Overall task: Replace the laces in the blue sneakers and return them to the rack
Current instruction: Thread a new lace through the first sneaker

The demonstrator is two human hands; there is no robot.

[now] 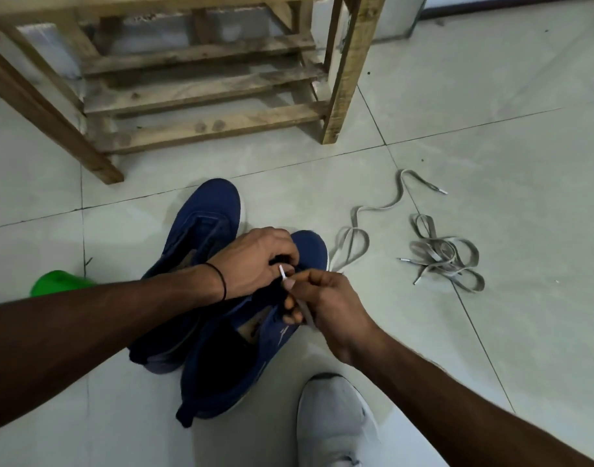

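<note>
Two blue sneakers stand side by side on the tiled floor, the left sneaker point(204, 224) with no lace in it and the right sneaker point(245, 358) nearer me. My left hand point(258, 261) grips the front of the right sneaker near its eyelets. My right hand point(326, 305) pinches a grey lace point(351, 244) just behind its white tip, which points at the eyelets. This lace trails off to the right over the floor. A second grey lace point(444, 256) lies in a loose tangle further right.
The wooden shoe rack point(201, 96) stands beyond the sneakers, its slatted shelves bare. A grey shoe point(332, 419) on a foot sits at the bottom middle. A green object point(58, 281) shows at the left, behind my forearm.
</note>
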